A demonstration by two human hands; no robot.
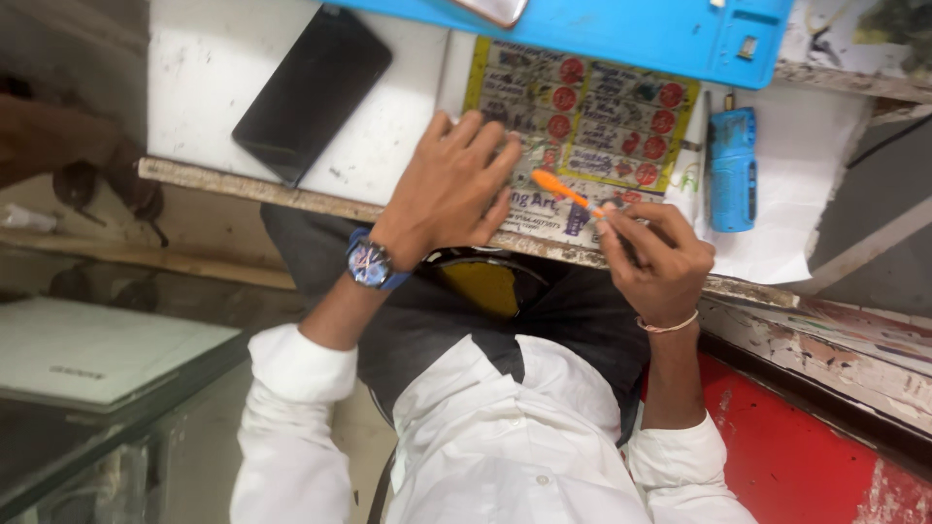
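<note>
My left hand (456,184), with a blue-faced wristwatch (371,262) on the wrist, lies palm down at the worn front edge of the white table (194,87). Its fingers rest on a printed yellow sheet with red circles (592,107); whether anything is under them is hidden. My right hand (658,260), a thin bracelet on its wrist, pinches a small orange-handled tool (558,186). The tool points up and left toward the left fingertips, just above the sheet's lower edge. Both white sleeves are rolled up.
A black phone (311,87) lies on the table at the left. A blue work mat (602,29) spans the far side, and a small blue device (730,170) lies on white paper (806,194) at the right. A glass counter (97,359) stands lower left, a red surface (806,456) lower right.
</note>
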